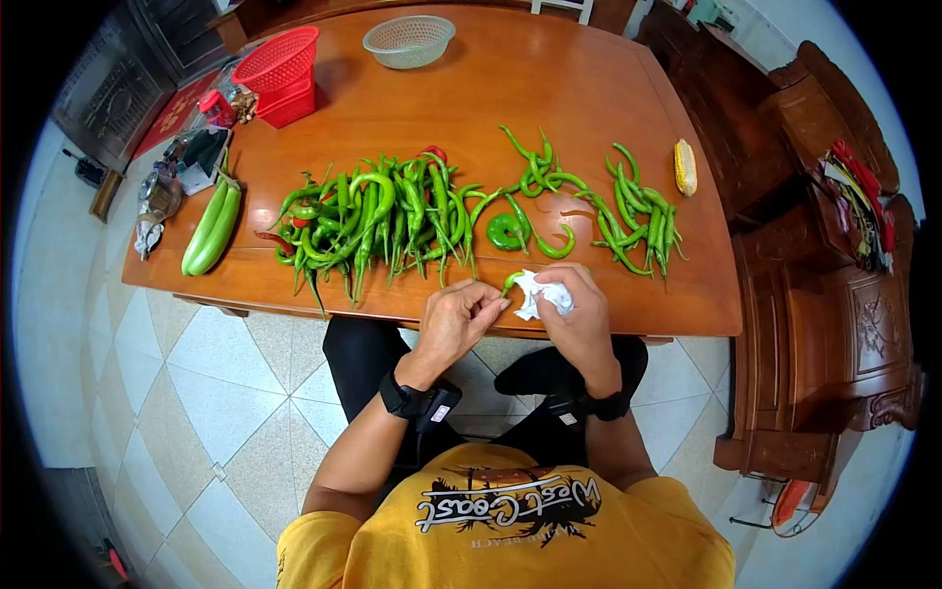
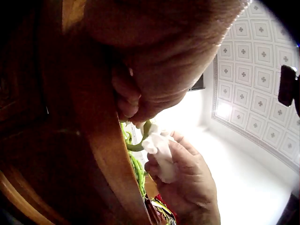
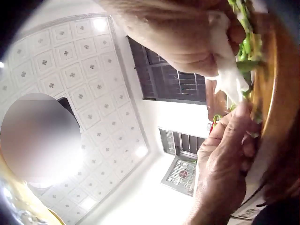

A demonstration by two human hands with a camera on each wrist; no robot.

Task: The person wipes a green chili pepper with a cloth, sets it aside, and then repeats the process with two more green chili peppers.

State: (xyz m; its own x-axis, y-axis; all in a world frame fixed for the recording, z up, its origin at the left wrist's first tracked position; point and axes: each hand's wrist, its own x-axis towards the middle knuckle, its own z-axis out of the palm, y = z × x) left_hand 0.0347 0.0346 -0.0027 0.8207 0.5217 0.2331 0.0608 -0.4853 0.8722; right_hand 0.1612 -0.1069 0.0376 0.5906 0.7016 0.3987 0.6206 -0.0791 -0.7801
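At the table's near edge my left hand [image 1: 453, 322] pinches one end of a green chili pepper [image 1: 511, 283] between thumb and fingers. My right hand [image 1: 581, 319] grips a crumpled white tissue [image 1: 538, 296] against the other end of that pepper, hiding part of it. In the left wrist view the pepper [image 2: 136, 146] curves from the left fingertips into the tissue [image 2: 160, 152]. Just beyond the hands lie a curled green pepper [image 1: 506, 233] and other loose peppers. To the left spreads a large heap of green chili peppers [image 1: 378, 221] with a few red ones.
A smaller group of green peppers [image 1: 643, 221] lies to the right, near a corn cob [image 1: 685, 168]. Two long green eggplants [image 1: 211, 228] rest on the left. Farther back stand red baskets [image 1: 285, 83] and a pale plastic basket [image 1: 409, 43]. Carved wooden furniture [image 1: 834, 334] borders the right side.
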